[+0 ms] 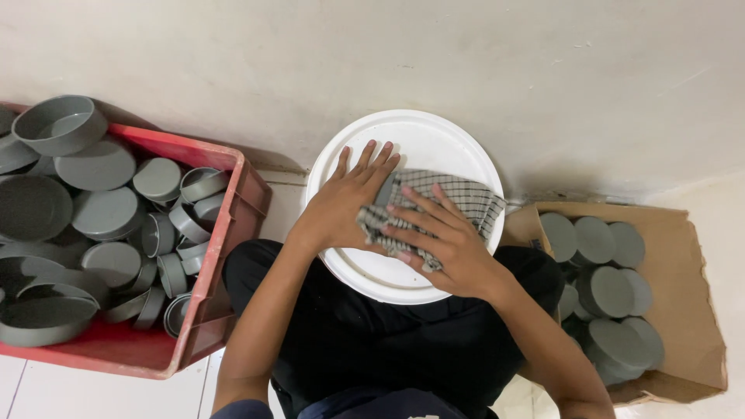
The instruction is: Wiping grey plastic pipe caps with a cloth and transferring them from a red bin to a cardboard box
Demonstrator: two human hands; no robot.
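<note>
At the centre, a checked cloth is pressed flat onto a white round lid by the spread left hand and right hand, grey caps filling a red crate at nine o'clock.

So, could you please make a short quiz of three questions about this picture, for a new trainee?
1. True or false: both hands rest on the checked cloth.
2. Which container holds the grey round caps on the person's left side? A) cardboard box B) red crate C) white bucket
3. Fill in: the cloth lies on a round ____ lid.

Key
1. True: the left hand and right hand both press on it.
2. B, the red crate; the cardboard box is on the right.
3. White: the white lid.
</note>
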